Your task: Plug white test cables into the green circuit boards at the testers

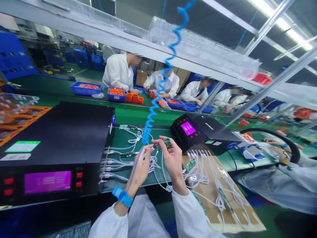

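Where left hand (140, 167) and right hand (173, 159) meet, both sets of fingers clamp one circuit board (163, 143).

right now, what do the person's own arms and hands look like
Both arms are in white long sleeves; the left hand and right hand are bare, no gloves. A blue wrist strap circles the left wrist, with a blue coiled cord rising overhead.

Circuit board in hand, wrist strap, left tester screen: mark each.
circuit board (167, 142): head view, green top face.
wrist strap (122, 196): head view, middle of blue band.
tester screen (47, 181): head view, centre of purple display.
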`<state>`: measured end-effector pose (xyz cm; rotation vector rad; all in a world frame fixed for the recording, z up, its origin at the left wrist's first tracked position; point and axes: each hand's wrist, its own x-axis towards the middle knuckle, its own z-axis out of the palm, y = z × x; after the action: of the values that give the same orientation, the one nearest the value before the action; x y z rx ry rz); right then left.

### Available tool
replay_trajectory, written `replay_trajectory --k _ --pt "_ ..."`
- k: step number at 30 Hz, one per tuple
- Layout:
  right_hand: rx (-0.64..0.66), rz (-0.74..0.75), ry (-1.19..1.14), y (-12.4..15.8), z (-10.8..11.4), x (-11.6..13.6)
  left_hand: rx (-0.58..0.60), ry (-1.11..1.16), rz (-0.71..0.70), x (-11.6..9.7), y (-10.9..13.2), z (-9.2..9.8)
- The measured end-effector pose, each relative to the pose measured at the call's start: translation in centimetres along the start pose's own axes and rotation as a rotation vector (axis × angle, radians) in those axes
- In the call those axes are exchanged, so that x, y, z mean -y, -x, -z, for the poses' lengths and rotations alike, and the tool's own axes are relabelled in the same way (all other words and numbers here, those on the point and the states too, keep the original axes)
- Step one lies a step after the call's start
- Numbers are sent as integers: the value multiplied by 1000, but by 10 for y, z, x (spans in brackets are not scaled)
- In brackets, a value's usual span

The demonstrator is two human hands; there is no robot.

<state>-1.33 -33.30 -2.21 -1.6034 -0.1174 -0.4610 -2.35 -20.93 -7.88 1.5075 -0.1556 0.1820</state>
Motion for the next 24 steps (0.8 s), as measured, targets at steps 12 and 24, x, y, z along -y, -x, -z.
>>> replay_trajectory --k 12,24 --pt "30 -267 -361 -26 -5 -28 -13 -32 -40 22 11 -38" --pt "-2 -340 -533 -74 -19 -40 -132 -116 -4 -2 -13 -48"
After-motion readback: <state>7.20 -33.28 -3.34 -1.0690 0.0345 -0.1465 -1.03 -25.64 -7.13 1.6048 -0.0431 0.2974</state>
